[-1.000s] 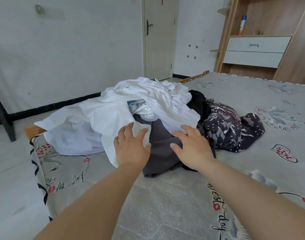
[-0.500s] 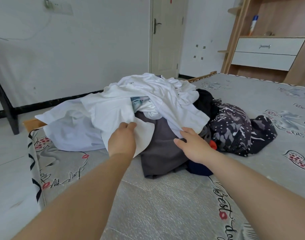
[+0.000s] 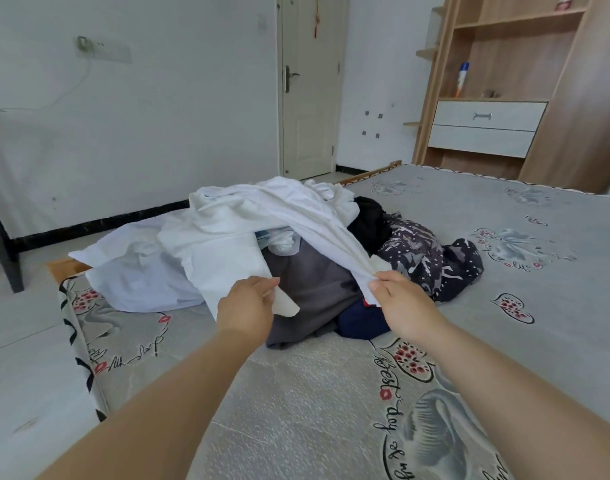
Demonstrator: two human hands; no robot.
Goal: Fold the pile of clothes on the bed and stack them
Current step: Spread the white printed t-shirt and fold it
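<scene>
We see left hand (image 3: 245,308) pinching the white garment (image 3: 248,230) hem | right hand (image 3: 402,299) pinching its other edge at 3 o'clock | clothes pile (image 3: 317,282) on bed (image 3: 331,410), 12 o'clock of both hands

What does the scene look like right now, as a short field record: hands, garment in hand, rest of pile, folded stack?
left hand: grips the near edge of the white garment
right hand: pinches another bunched edge of it
white garment: partly lifted, its far part draped over the pile
under it: dark grey garment, navy item
to the right: black patterned garment
surface: bed
folded stack: none visible
</scene>
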